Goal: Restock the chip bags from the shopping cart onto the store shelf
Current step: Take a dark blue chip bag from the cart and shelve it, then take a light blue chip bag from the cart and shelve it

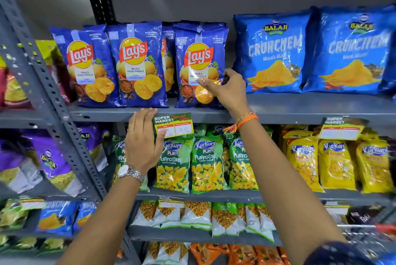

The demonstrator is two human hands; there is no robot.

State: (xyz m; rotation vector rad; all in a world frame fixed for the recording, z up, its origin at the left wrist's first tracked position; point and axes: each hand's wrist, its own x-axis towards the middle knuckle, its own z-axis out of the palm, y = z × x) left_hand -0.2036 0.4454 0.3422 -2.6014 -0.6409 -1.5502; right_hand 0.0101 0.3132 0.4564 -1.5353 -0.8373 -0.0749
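Right hand (228,89) pinching lower right edge of Lay's bag (199,72); fingertips partly hidden. Left hand (142,142) flat, fingers spread, holding nothing. Cart (377,234) blurred, cut off.

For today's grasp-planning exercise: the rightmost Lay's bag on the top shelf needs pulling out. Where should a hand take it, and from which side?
Probably the rightmost Lay's bag is best taken at its right edge, coming from the front-right. It stands upright facing out, with a gap toward the Balaji Crunchem bag, while other Lay's bags crowd its left. The right hand is already at that edge.
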